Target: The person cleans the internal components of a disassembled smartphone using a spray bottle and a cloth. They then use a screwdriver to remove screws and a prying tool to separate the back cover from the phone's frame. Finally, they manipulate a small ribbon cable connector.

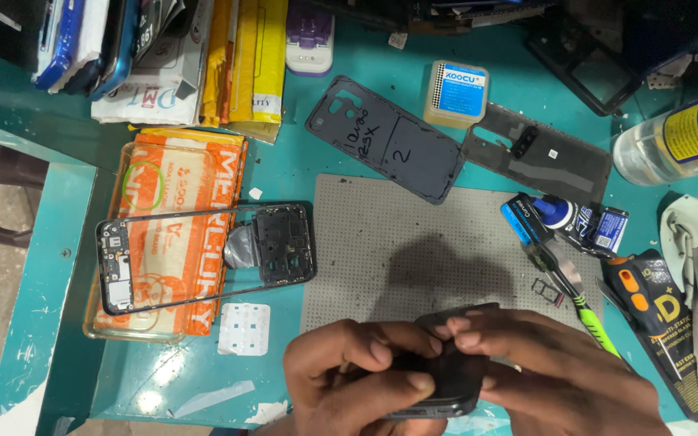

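Dark phone (446, 383) sits clamped between both hands at the near edge of the surface, low in the view. Left hand (349, 379) wraps its grip around the phone's left side, thumb across the front. Right hand (551, 375) pinches the top edge, fingertips (458, 331) meeting the left hand's. Just beyond lies a grey perforated work mat (414, 242). Right of the mat rest a green-handled screwdriver (587, 315), a blue tube (555, 214) and an orange-and-black pouch (660, 323). Left of the mat, a bare phone frame (203, 254) lies over an orange packet (179, 234). Two dark back covers (385, 137) lie farther away on the teal surface (58, 266).
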